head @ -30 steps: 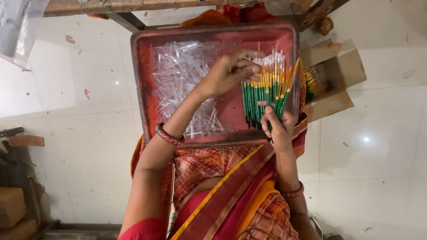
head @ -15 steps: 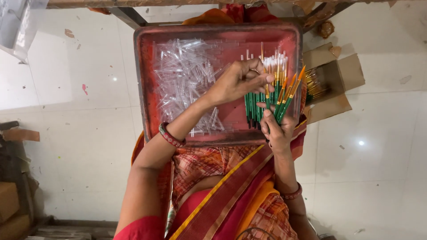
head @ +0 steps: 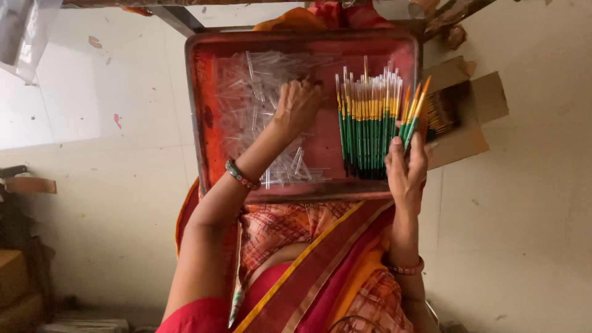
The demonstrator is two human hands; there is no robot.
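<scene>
A red tray (head: 197,123) rests on my lap. A heap of clear plastic tubes (head: 250,92) fills its left half, and a row of green-handled paint brushes (head: 367,123) lies in its right half. My left hand (head: 297,106) lies palm down on the tubes with its fingers curled into the heap, so their grip is hidden. At the tray's right edge my right hand (head: 407,169) holds a few brushes (head: 414,114) fanned upward, orange tips pointing away from me.
An open cardboard box (head: 475,114) holding more brushes sits just right of the tray on the pale floor (head: 524,234). A metal frame leg (head: 179,18) crosses above the tray. Brown boxes (head: 15,277) stand at the lower left.
My left hand has moved left from the brush bundle to the heap of clear tubes. My right hand stays at the tray's right edge with its brushes.
</scene>
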